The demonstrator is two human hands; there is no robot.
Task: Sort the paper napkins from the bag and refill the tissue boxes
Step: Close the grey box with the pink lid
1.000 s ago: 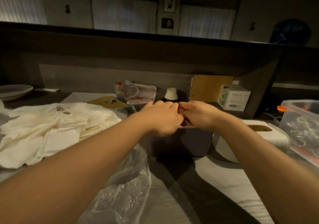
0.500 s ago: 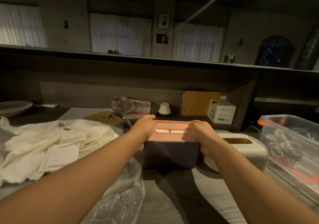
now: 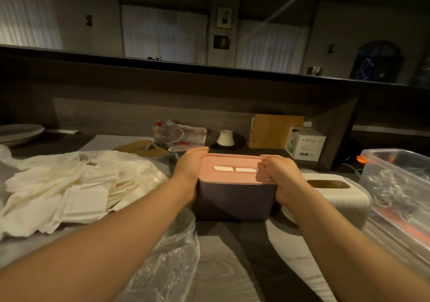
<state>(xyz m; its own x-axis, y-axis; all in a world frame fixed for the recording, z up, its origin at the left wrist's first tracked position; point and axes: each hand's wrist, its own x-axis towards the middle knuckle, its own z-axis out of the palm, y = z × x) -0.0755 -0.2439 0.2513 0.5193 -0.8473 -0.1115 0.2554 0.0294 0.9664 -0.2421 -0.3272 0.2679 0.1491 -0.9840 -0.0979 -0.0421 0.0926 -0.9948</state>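
Napkins (image 3: 69, 192) lie heaped loose at the frame's left, beside a clear plastic bag (image 3: 167, 255). At centre, the left hand (image 3: 190, 166) and right hand (image 3: 277, 173) curl over opposite ends of a pink-lidded tissue box (image 3: 232, 185); a white tissue box (image 3: 337, 194) waits right. Uneven pressure could likely seat the lid crooked or pinch paper at the slot.

tissue box (image 3: 235, 194): purple body, pink slotted lid on, upright, white napkin showing in slot | napkins (image 3: 69, 190): loose white heap, left of tissue box | second tissue box (image 3: 335, 194): white, open slot, just right of it
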